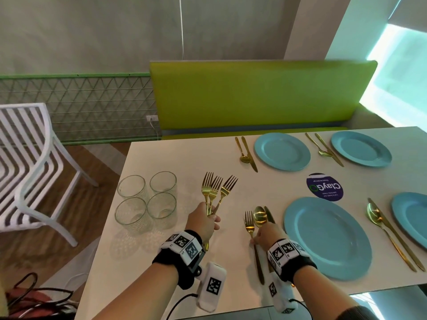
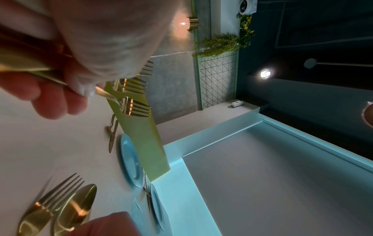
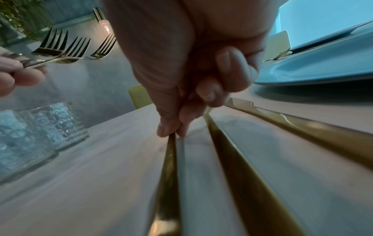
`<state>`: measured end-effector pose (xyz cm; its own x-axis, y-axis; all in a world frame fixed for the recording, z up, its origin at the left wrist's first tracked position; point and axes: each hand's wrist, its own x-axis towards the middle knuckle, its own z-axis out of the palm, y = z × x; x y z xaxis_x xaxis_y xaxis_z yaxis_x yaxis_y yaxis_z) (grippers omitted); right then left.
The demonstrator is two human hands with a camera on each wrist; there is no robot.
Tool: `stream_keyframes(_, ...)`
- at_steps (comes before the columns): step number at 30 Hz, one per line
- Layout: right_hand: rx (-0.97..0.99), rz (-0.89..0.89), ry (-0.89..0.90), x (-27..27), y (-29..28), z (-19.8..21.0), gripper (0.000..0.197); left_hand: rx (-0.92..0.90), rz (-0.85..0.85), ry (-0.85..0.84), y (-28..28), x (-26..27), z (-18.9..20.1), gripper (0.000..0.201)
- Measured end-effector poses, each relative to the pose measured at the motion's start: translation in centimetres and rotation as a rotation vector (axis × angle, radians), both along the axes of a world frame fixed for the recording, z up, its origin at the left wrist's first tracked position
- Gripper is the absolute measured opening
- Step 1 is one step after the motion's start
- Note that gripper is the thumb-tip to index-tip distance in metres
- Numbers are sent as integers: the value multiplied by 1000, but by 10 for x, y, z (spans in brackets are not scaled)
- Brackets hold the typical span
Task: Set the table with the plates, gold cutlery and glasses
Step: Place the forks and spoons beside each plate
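Note:
My left hand (image 1: 205,221) grips three gold forks (image 1: 216,189) by their handles, tines pointing away, held above the white table (image 1: 161,262). My right hand (image 1: 263,236) pinches the handle of a fourth gold fork (image 1: 250,224) that lies on the table beside a gold spoon (image 1: 260,215) and knife, left of the near blue plate (image 1: 328,236). In the right wrist view the fingertips (image 3: 164,131) press that fork's handle (image 3: 168,175). Several clear glasses (image 1: 146,199) stand grouped at the table's left.
Three more blue plates (image 1: 282,150) sit across the table, each with a gold spoon and knife (image 1: 246,153) beside it. A round purple sticker (image 1: 324,187) lies mid-table. A green bench (image 1: 254,95) runs along the far edge, a white slatted chair (image 1: 30,167) stands left.

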<state>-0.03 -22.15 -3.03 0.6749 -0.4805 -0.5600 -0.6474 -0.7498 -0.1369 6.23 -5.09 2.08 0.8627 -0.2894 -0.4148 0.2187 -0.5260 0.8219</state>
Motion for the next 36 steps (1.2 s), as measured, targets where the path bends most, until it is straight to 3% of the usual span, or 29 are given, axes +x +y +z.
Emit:
stream_keyframes(5,28,-24,-204,5,1,19,34,-32,2,3,-1,-2,5,13)
stream_keyframes(10,46,162,-652,21,17,61,21,-80,-34,55,-4,-4,20,11)
stream_keyframes(12,52,289,-752,28,22,76,20,-82,-72,71,-5,-3,30,11)
stream_keyframes(17,-50,573,-570,35,23,107,24,-108,-163,59,-3,2,50,13)
stream_keyframes(23,-161,647,-329,30,13,127,25,-95,-240,44,-17,10,62,12)
stream_keyframes(26,-173,593,-286,41,-4,127,22,-125,-148,-10,-32,20,62,13)
stream_keyframes(30,-135,385,-290,66,-46,118,20,-73,13,-148,-47,51,64,17)
stream_keyframes(36,-126,174,-229,131,-94,104,23,-113,106,-143,-69,108,69,16)
